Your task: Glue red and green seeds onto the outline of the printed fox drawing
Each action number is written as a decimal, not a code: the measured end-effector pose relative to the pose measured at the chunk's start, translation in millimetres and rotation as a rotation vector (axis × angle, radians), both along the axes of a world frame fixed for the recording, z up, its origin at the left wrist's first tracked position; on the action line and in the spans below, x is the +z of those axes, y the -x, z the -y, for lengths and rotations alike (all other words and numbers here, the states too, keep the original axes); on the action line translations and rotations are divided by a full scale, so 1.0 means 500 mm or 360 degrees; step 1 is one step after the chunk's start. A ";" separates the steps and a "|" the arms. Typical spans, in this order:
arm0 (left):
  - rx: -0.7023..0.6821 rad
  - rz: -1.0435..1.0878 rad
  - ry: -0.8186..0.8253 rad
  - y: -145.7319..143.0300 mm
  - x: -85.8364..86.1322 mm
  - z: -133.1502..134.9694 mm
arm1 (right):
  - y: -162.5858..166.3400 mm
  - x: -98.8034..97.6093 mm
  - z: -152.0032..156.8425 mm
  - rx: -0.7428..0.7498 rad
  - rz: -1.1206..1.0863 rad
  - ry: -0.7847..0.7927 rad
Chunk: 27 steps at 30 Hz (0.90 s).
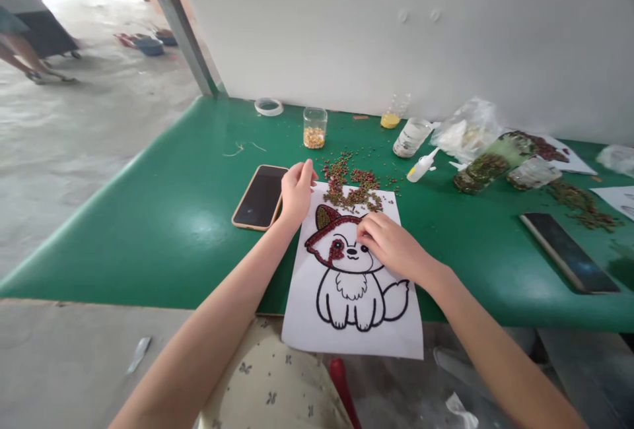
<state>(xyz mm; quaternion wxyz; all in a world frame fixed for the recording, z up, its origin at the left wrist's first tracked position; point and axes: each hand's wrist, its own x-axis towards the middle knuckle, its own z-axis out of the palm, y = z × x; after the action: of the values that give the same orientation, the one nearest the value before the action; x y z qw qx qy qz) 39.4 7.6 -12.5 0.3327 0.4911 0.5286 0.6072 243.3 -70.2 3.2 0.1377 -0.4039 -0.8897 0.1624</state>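
A white sheet with a black outline drawing of a puppy lies at the green table's front edge. Part of the puppy's head is filled in with dark red and olive beans. My left hand rests on the sheet's upper left corner, fingers curled together and pressing the paper. My right hand lies over the right side of the puppy's head, fingertips pinched together at the paper; what they hold is too small to see. A loose pile of mixed beans sits at the sheet's top edge, just beyond both hands.
A phone lies left of the sheet, a second dark phone at the right. Behind stand a jar of corn kernels, a tape roll, a glue bottle, bags of beans and other sheets. A person stands far left.
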 end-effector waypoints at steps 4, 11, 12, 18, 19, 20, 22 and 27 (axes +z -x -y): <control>-0.0008 -0.0029 0.0003 0.000 0.000 0.001 | 0.002 0.004 0.009 0.0150 0.0080 0.0077; -0.0036 -0.0050 -0.0011 0.001 -0.007 -0.003 | 0.014 0.016 -0.006 0.0396 0.0029 0.0068; -0.0035 -0.0057 -0.0009 0.000 -0.007 -0.002 | 0.015 0.016 -0.008 0.0420 0.0033 0.0055; -0.0044 -0.0115 -0.0014 0.001 -0.007 -0.002 | 0.010 0.018 -0.014 0.0465 -0.0024 0.0000; -0.0044 -0.0120 -0.0018 0.001 -0.007 -0.002 | 0.006 0.018 -0.014 0.0450 -0.0040 0.0006; -0.0045 -0.0123 -0.0024 0.001 -0.008 -0.002 | 0.003 0.019 -0.013 0.0429 -0.0049 0.0014; -0.0049 -0.0123 -0.0030 0.001 -0.010 -0.002 | -0.003 0.019 -0.013 0.0387 -0.0055 0.0036; -0.0045 -0.0123 -0.0013 0.000 -0.012 -0.004 | -0.008 0.017 -0.009 0.0358 -0.0051 0.0080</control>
<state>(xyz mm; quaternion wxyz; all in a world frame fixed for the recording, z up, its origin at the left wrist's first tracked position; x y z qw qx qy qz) 39.6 9.6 -18.5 0.3187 0.5229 0.5317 0.5851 247.5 -66.0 11.7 0.1226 -0.3021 -0.9227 0.2056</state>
